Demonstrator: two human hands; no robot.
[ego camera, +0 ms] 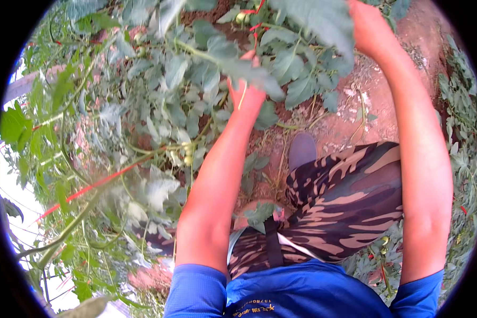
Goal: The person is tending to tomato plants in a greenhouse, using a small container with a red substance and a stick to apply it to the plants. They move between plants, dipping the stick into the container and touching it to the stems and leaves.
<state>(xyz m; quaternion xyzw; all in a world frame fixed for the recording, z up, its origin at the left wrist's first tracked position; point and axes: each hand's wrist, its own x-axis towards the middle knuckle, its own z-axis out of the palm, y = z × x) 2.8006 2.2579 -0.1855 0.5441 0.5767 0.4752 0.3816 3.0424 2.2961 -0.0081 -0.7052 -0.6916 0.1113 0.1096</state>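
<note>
My left hand [246,89] reaches in among tomato leaves [288,65]; a leaf partly covers it, and its fingers are near a red plastic tie string [255,35]. Whether it grips the string or a stem I cannot tell. A thin pale strand lies across the back of this hand. At the top right edge, my right hand [361,28] is bent in beside a large blurred leaf [322,24]; its fingertips are cut off or hidden. A green tomato [241,17] hangs close to the string at the top.
Another red string [103,181] runs slantwise at the left, beside a thick tomato stem [69,228]. Small green tomatoes [188,153] hang left of my left forearm. My shoe [303,149] rests on reddish soil [342,127]. More plants [463,159] line the right side.
</note>
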